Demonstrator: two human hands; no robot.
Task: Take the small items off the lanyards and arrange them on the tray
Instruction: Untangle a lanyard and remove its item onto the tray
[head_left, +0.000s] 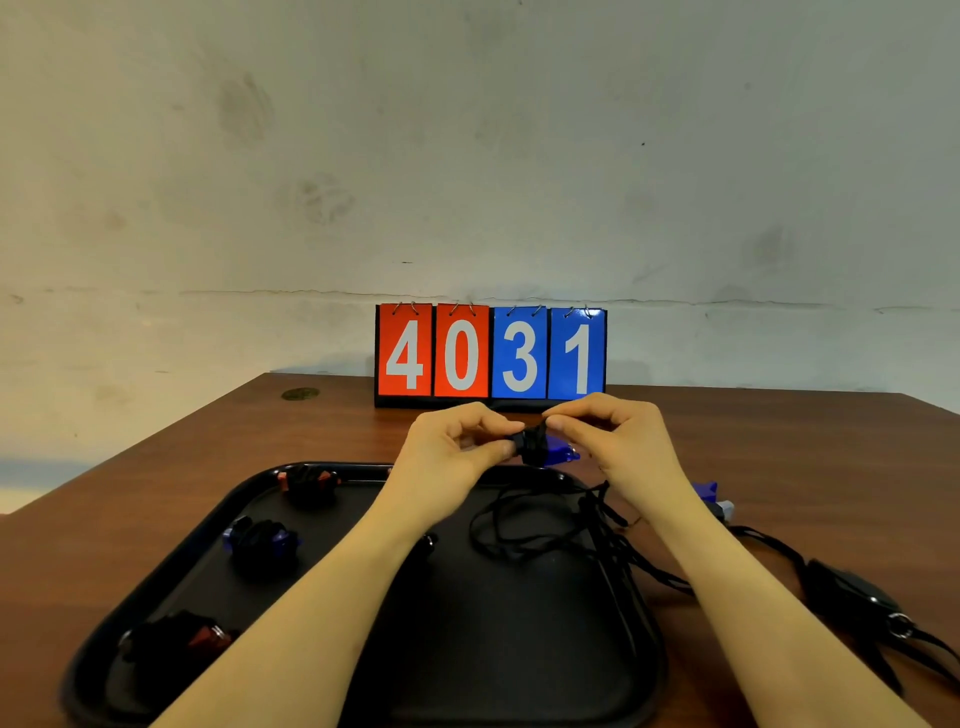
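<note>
Both of my hands meet above the tray's (218, 525) far edge: my left hand (457, 452) and right hand (618, 441) pinch a blue item (558, 451) wrapped in black cord (532, 444). Three wrapped items lie along the tray's left side, and loose lanyards (524, 525) trail over its right rim onto the table (208, 431).

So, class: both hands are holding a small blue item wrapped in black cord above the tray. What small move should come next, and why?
Probably set the blue item down on a bare part of the tray. The left hand and right hand pinch it above the far edge, cord already wound round it, and three similar wrapped bundles lie along the tray's left side.
</note>
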